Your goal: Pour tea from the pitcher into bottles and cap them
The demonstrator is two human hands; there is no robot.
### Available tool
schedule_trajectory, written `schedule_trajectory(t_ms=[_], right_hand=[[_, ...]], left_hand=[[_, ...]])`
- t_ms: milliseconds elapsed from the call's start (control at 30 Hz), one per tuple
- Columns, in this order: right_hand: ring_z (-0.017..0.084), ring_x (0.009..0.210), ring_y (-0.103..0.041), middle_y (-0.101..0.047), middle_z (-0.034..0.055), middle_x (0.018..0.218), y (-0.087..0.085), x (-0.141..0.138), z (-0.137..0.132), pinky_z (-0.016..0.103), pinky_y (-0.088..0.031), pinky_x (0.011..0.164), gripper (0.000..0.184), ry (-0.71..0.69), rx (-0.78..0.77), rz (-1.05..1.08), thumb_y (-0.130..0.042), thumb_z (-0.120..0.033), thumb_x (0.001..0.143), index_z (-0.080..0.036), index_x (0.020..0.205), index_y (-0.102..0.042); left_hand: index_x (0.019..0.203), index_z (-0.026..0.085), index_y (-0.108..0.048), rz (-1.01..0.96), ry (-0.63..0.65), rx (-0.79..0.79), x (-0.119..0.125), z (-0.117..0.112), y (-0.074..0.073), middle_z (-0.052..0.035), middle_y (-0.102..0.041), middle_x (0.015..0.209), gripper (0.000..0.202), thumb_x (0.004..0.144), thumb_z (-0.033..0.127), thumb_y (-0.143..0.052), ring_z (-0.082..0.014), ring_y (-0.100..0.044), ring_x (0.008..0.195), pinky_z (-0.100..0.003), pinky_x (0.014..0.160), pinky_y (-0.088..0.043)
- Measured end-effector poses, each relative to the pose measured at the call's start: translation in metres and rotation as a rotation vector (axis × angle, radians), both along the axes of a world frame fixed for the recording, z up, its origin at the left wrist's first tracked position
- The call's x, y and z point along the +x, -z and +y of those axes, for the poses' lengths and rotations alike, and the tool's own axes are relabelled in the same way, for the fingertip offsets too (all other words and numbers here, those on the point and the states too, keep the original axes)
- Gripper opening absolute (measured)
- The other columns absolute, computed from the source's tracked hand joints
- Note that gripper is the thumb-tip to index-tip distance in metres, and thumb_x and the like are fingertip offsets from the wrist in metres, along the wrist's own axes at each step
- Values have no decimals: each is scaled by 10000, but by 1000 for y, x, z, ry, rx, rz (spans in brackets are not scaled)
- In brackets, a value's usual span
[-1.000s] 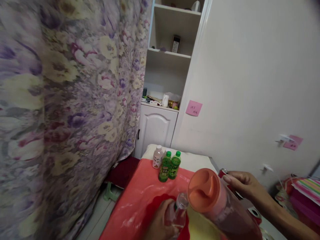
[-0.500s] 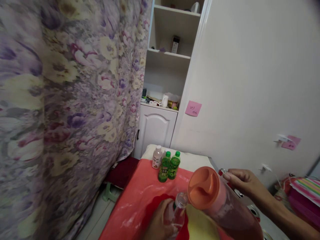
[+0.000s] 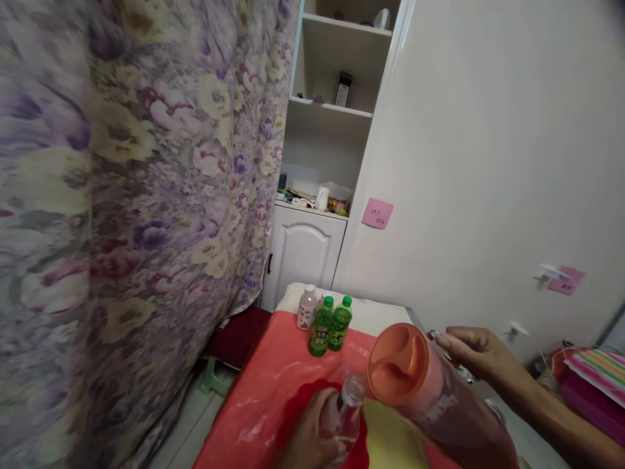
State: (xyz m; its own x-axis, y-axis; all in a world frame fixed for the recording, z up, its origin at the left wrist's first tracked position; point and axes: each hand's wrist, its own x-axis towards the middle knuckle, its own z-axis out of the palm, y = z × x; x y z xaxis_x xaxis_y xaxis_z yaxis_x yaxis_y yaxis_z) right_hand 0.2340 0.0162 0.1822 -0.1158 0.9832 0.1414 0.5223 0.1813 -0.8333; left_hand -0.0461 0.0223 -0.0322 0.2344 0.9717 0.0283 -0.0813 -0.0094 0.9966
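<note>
Beside the pitcher [image 3: 456, 417], the left grip [image 3: 313, 426] clasps a clear bottle [image 3: 348, 417] below its neck, with the right grip's [image 3: 477, 352] hold unclear.

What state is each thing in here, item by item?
Left hand: closed around the clear bottle.
Clear bottle: uncapped, mouth beside the orange lid.
Orange lid: on the pitcher.
Pitcher: tilted.
Right hand: fingers curled beside the pitcher, grip hidden.
Green bottles: upright, capped.
White-capped bottle: upright, capped.
Cabinet door: shut.
</note>
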Motion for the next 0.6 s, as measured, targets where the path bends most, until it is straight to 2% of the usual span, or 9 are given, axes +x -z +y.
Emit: schedule_trajectory(t_ms=[133, 300, 500, 600], right_hand=[[99, 492, -269, -298, -69, 498, -2, 3, 2, 255, -232, 480, 605, -6, -11, -26, -553, -778, 730, -218, 542, -421], [105, 497, -311, -358, -57, 508, -2, 7, 5, 259, -237, 489, 592, -29, -13, -45, -564, -759, 738, -212, 547, -446], [104, 512, -303, -344, -58, 519, -1, 10, 4, 262, -224, 503, 582, -23, 36, -39, -556, -730, 778, -207, 555, -433], [106, 524, -301, -337, -56, 535, -2, 11, 4, 266, -216, 502, 572, -32, 36, -42, -556, -722, 786, -210, 566, -424]], left_hand=[[1251, 179, -487, -5, -5, -12, 0, -1, 0, -144, -638, 1275, 750, 524, 74, -641, -331, -616, 1166, -418, 941, -505], [1245, 191, -508, 3, -7, 2, -2, 1, 4, -128, -644, 1287, 741, 528, 60, -641, -316, -607, 1193, -408, 983, -486], [1234, 212, -541, -3, -25, 13, -2, 0, 2, -97, -658, 1271, 744, 513, 63, -651, -318, -591, 1213, -402, 1009, -469], [1264, 193, -518, 27, -18, -4, -2, 0, 2, -121, -628, 1321, 765, 523, 61, -650, -318, -576, 1237, -392, 1014, -466]])
